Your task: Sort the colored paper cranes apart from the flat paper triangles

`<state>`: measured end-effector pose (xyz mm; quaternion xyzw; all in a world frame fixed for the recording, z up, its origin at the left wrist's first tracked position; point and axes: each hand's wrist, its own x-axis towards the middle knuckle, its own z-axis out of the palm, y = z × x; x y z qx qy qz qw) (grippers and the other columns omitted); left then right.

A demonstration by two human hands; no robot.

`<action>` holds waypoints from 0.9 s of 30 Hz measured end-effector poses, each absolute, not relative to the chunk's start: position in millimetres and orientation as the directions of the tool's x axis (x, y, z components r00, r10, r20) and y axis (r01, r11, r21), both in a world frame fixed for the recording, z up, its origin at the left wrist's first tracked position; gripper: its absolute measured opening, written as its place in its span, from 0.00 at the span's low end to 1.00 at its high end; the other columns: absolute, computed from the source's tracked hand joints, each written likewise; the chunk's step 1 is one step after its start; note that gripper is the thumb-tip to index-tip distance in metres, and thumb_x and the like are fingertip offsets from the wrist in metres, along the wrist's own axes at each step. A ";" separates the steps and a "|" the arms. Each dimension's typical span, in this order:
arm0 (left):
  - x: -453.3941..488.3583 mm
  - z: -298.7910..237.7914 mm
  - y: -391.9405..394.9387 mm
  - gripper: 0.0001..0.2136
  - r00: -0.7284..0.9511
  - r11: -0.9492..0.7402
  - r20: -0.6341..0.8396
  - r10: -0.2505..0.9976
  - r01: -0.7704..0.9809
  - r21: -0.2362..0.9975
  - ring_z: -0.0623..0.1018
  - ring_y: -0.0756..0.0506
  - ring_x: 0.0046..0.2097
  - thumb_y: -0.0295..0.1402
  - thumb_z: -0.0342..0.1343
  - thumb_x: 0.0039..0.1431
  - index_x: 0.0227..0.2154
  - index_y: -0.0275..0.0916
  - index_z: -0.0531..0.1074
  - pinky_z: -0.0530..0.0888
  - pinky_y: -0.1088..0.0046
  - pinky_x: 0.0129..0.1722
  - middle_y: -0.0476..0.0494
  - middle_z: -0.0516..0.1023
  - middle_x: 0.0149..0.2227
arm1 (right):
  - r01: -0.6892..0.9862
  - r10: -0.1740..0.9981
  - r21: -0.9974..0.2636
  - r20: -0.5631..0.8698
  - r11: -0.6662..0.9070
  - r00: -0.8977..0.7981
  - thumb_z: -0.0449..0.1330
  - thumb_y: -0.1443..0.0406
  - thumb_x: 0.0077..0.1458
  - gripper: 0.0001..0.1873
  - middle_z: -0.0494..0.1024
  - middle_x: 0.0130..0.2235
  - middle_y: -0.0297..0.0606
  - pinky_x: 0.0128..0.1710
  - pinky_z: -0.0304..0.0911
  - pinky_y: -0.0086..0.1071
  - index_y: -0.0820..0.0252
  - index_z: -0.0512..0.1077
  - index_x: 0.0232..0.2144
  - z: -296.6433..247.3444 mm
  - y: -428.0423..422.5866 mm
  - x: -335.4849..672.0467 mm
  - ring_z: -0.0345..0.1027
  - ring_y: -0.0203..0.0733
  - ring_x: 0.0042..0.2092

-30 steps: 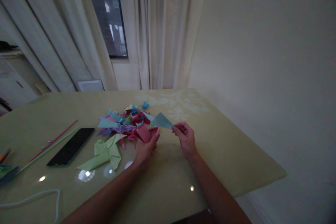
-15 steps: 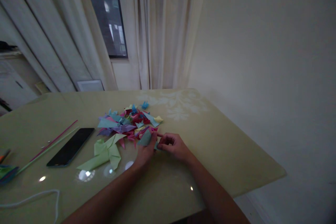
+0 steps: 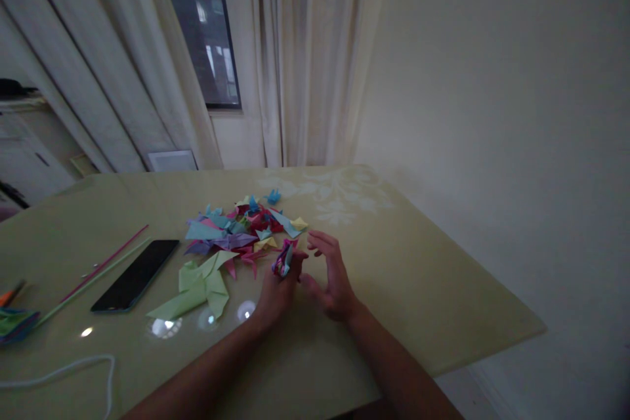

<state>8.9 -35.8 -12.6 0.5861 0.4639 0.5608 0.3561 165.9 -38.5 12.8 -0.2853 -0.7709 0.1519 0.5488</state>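
Note:
My left hand [image 3: 276,294] is closed around a small folded paper piece [image 3: 282,262] with pink, purple and light-blue parts, which sticks up above the thumb side. Its exact shape is too small and blurred to tell. Close by on the right, my right hand [image 3: 335,285] has its fingers and thumb spread apart with nothing in them. Just beyond both hands lies a heap of coloured origami pieces [image 3: 236,238] in blue, purple, pink, red and yellow. A larger light-green origami piece [image 3: 199,289] rests left of my left hand.
A black phone [image 3: 136,275] lies on the table [image 3: 418,262] to the left, beside thin pink and green sticks [image 3: 105,266]. A white cable [image 3: 73,364] curves at the near left. Colourful paper [image 3: 17,327] sits at the left edge. A wall bounds the right side.
My right hand has opened and drawn slightly away from my left hand. My left hand has turned, so the paper piece now stands more upright and shows pink and purple.

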 end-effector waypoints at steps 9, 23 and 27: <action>7.3 -28.3 -38.8 0.12 0.188 -0.440 0.406 0.895 0.212 0.873 0.77 0.41 0.32 0.43 0.57 0.59 0.28 0.39 0.76 0.75 0.67 0.32 0.42 0.80 0.28 | 0.393 0.483 -0.341 0.800 0.854 -0.356 0.65 0.54 0.64 0.33 0.68 0.67 0.50 0.63 0.64 0.49 0.51 0.65 0.68 19.9 -46.4 165.4 0.63 0.55 0.66; 11.6 -15.6 -45.5 0.11 0.230 -0.444 0.395 0.890 0.239 0.863 0.80 0.38 0.35 0.40 0.55 0.59 0.32 0.39 0.78 0.76 0.64 0.36 0.39 0.83 0.34 | 0.350 0.474 -0.342 0.771 0.872 -0.426 0.60 0.59 0.67 0.30 0.73 0.65 0.44 0.61 0.65 0.48 0.47 0.64 0.69 22.8 -48.1 165.4 0.68 0.52 0.63; 12.4 -9.2 -48.5 0.11 0.223 -0.404 0.356 0.908 0.235 0.884 0.80 0.34 0.40 0.39 0.57 0.55 0.34 0.39 0.80 0.77 0.61 0.41 0.35 0.84 0.37 | 0.329 0.469 -0.350 0.767 0.877 -0.437 0.62 0.59 0.65 0.31 0.72 0.65 0.44 0.61 0.64 0.48 0.46 0.65 0.68 22.5 -48.3 166.5 0.67 0.53 0.62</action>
